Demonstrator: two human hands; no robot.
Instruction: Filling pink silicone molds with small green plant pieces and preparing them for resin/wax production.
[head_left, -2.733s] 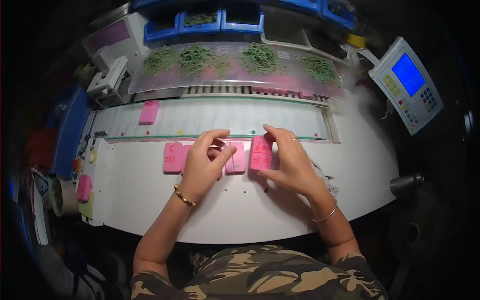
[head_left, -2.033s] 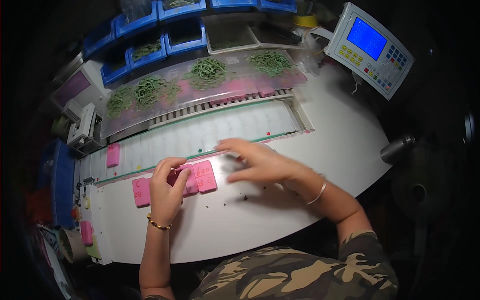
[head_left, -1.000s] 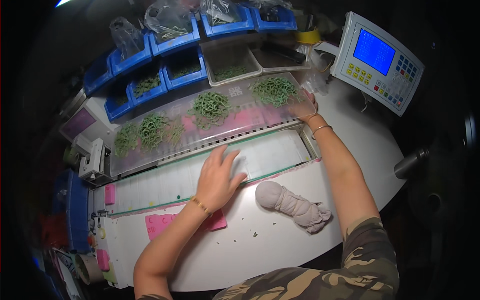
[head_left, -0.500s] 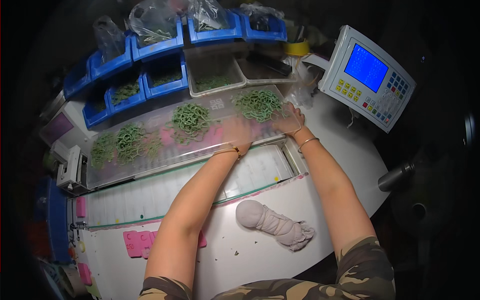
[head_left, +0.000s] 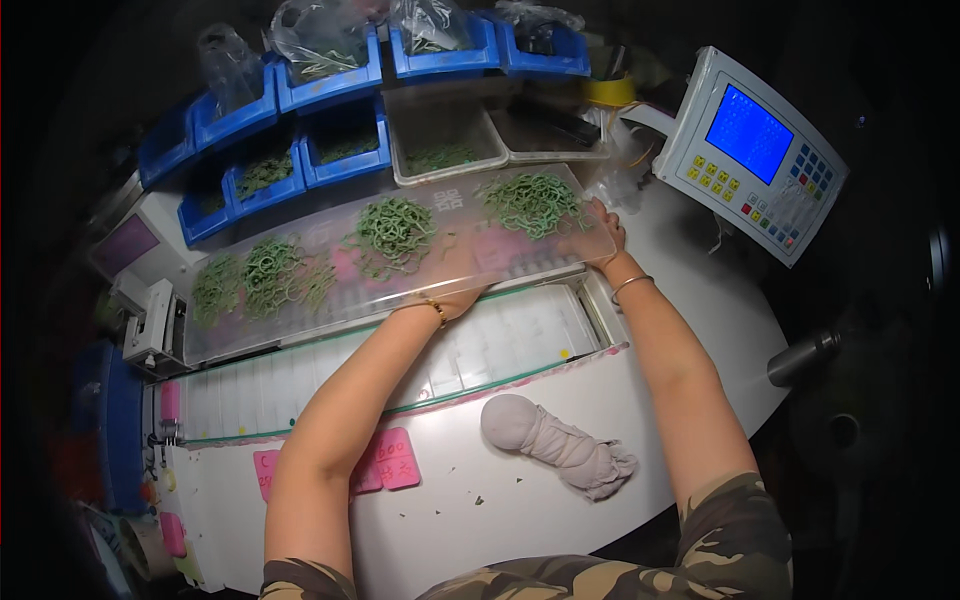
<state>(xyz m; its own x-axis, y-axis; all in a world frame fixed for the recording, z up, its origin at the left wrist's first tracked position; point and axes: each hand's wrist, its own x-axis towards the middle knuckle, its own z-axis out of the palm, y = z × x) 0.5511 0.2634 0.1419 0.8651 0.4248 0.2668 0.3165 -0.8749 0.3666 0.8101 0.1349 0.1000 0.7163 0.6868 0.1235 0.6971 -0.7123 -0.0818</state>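
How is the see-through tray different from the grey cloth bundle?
The tray is see-through and flat; the bundle is solid grey and lumpy. The tray is longer than the bundle. The tray carries curly green piles; the bundle carries nothing. Both are longer than wide.

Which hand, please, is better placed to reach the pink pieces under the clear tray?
Probably the left hand: it is under the clear tray near pink pieces; the right hand is at the tray's right end.

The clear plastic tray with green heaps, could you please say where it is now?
In the head view, the clear tray slants across the upper left and centre, below the blue bins, its right end at the right hand.
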